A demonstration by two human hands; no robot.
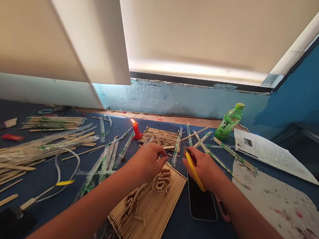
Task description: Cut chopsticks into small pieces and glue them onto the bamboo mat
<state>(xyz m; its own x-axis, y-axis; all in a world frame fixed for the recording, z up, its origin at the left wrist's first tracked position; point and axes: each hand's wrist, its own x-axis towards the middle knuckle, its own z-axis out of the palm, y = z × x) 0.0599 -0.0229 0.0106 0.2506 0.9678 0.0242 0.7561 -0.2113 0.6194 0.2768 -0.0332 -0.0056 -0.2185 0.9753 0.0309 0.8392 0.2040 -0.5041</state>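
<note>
My right hand [201, 164] grips yellow-handled scissors [195, 173], their dark blades pointing up and left. A thin wooden stick [195, 133] crosses just beyond the blade tips; I cannot tell whether they touch it. My left hand [149, 162] is closed in a pinch above the far end of a mat of wooden sticks laid side by side [159, 214]; what its fingertips hold, if anything, is hidden. On that mat lie small wooden pieces joined in curving rows [162, 179], plus a few loose short pieces [141, 219]. Behind my left hand is another stick panel [161, 136].
A lit red candle [137, 130] stands near the wall. Stick bundles and plastic wrappers [51, 141] cover the left side, beside a white cable [77, 163]. A phone [201, 202] lies under my right hand. Farther right are a green bottle [229, 122] and a printed sheet [277, 157].
</note>
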